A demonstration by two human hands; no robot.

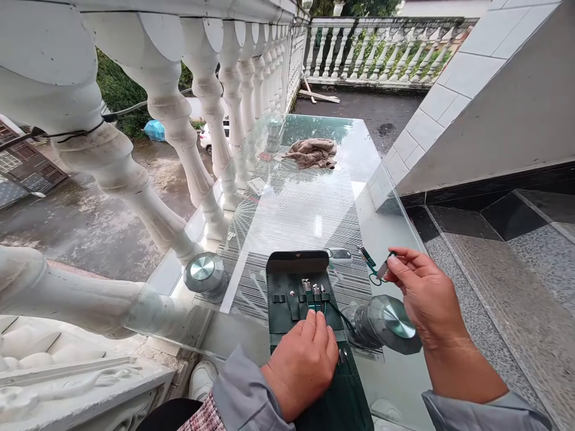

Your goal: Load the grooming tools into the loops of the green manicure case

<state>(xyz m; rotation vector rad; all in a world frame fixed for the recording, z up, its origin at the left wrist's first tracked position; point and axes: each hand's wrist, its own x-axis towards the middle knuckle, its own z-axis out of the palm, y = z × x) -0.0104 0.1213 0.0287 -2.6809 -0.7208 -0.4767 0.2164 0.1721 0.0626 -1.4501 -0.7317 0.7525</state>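
A dark green manicure case lies unfolded on the glass table, with its brown-lined flap at the far end. Small nail clippers with green handles sit in its strap loops. My left hand rests over the case, its fingers together and closed at the lower ends of the clippers. Between the thumb and fingers of my right hand is a nail file, a short flat metal piece with a dark green end, raised above the table. Scissors and another green-handled tool lie just beyond it.
A grey oval object lies beyond the case. A crumpled brown cloth is at the table's far end. Round faceted supports show under the glass tabletop. White balusters line the left; stone steps are right.
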